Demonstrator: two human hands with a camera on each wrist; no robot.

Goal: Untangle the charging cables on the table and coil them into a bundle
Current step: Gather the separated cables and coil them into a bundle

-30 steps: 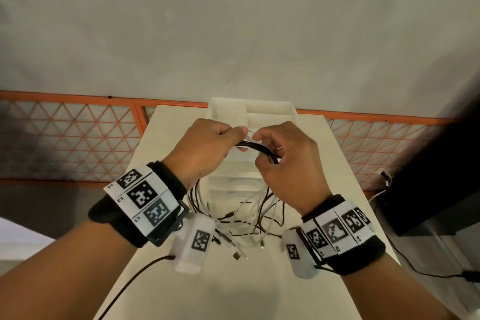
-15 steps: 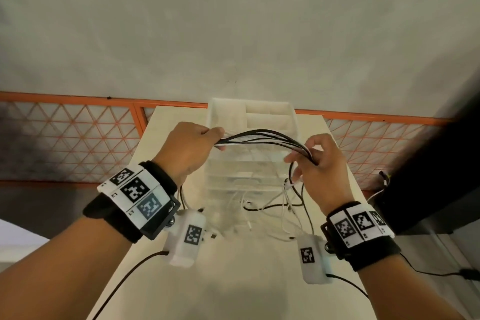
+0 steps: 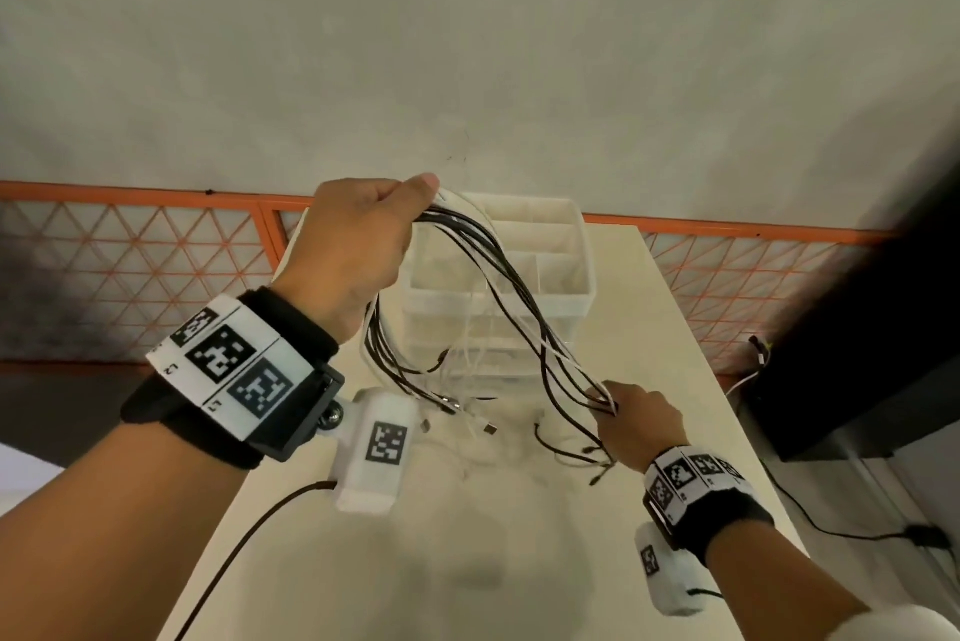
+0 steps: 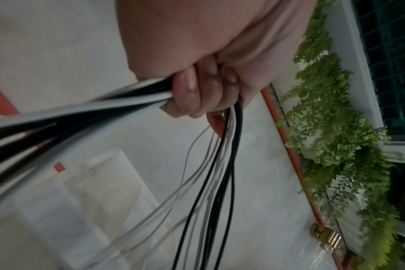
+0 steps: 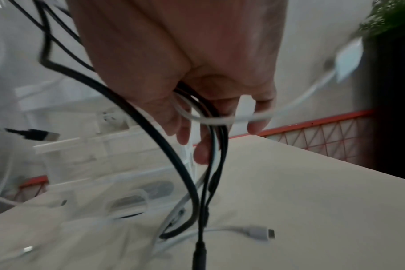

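Raised left hand (image 3: pixel 358 245) and lowered right hand (image 3: pixel 641 419) grip cables (image 3: pixel 519 297).

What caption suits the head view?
Both hands, left hand raised, right hand low, stretch black and white cables above the table.

left hand (image 3: pixel 353 245): bare | right hand (image 3: pixel 641 419): bare | both wrists: black bands with white square-code marker strips | white camera boxes under wrists, each tagged, black lead trailing
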